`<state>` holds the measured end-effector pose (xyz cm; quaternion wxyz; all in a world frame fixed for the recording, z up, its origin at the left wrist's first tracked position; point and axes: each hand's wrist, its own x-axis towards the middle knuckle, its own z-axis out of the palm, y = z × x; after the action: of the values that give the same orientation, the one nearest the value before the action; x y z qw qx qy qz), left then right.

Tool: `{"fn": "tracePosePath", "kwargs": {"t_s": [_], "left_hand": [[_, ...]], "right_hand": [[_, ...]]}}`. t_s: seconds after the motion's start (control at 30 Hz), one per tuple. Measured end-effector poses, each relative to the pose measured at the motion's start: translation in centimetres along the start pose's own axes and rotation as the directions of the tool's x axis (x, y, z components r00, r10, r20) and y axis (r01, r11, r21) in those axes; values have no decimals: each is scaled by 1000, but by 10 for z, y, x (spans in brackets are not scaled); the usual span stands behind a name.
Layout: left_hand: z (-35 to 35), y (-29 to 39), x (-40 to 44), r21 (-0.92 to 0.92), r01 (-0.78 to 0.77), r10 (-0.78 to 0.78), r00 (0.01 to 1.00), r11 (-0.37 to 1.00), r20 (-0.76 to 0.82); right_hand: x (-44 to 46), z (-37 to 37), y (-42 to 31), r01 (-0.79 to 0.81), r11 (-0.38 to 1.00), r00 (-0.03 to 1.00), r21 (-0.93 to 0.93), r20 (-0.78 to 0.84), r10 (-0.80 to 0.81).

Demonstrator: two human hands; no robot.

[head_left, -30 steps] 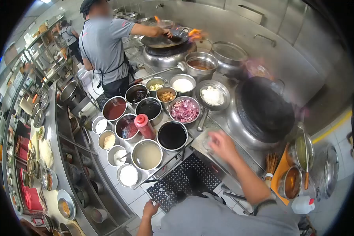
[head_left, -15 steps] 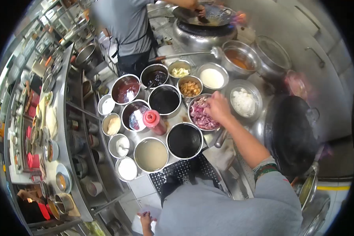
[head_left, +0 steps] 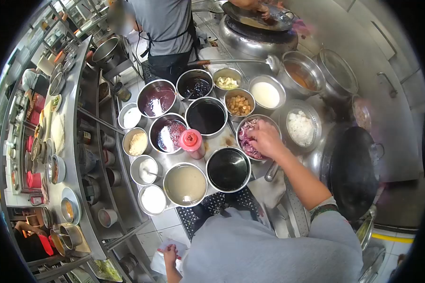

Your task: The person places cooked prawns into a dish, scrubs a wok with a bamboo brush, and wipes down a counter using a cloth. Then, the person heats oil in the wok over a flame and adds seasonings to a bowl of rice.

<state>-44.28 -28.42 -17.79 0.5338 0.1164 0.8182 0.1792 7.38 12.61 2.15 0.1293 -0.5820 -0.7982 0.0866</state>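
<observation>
My right hand (head_left: 266, 138) is down in a steel bowl of sliced red onions (head_left: 248, 150), fingers bent and pinched into the slices; the fingertips are partly hidden. Low on the left, my left hand (head_left: 171, 255) is closed at a thin white sheet (head_left: 159, 265) with a bit of red on it; whether it is paper or plastic I cannot tell. Next to the onions stand a pot of black sauce (head_left: 229, 169), a bowl of browned cubes (head_left: 239, 104) and a strainer of white clumps (head_left: 301, 128). A red squeeze bottle (head_left: 191, 141) stands among the pots.
A black wok (head_left: 352, 172) sits on the right. A long-handled ladle (head_left: 236, 61) lies behind the pots. Another person (head_left: 165, 33) stands at the far stove, with a hand at a wok (head_left: 257, 16). A steel shelf unit (head_left: 87, 155) runs along the left.
My right hand has gone deeper into the onion bowl. The view has shifted, so the pots sit slightly further right. My left hand and the white sheet appear slightly higher and further left.
</observation>
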Motion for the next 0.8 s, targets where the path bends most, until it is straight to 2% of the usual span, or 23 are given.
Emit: {"fn": "tracePosePath", "kwargs": {"t_s": [0.1, 0.17, 0.3, 0.33, 0.4, 0.47, 0.57, 0.6, 0.7, 0.8], "left_hand": [[-1, 33, -1, 23, -49, 50, 996, 999, -69], [-6, 36, -1, 13, -92, 93, 992, 996, -88], [-3, 33, -3, 67, -44, 47, 998, 997, -51], [-3, 31, -5, 75, -26, 29, 999, 997, -43], [-3, 21, -9, 86, 15, -12, 999, 996, -31], [-3, 10, -15, 52, -18, 20, 999, 998, -39], [-6, 6, -24, 95, -18, 20, 1000, 995, -15], [-7, 6, -26, 124, -11, 11, 1000, 992, -2], [-10, -5, -17, 152, -14, 12, 1000, 988, 15], [-13, -18, 0, 76, -6, 6, 1000, 997, 10]], "right_hand": [[1, 17, 1, -200, 977, 975, -69, -109, 192], [2, 10, -6, -208, 976, 974, -61, -105, 201], [0, 17, -11, -208, 971, 978, -119, -48, 203], [0, 19, -9, -216, 970, 975, -108, -82, 208], [-2, 13, 4, -233, 971, 969, 59, -70, 237], [-7, -6, 2, -284, 934, 953, 218, -42, 300], [-16, -20, 8, -312, 937, 948, 155, -20, 319], [-15, -21, 8, -370, 916, 927, 155, -5, 375], [-11, -13, 7, -460, 884, 887, -84, -8, 461], [-17, 5, 17, -299, 954, 953, 15, 63, 297]]}}
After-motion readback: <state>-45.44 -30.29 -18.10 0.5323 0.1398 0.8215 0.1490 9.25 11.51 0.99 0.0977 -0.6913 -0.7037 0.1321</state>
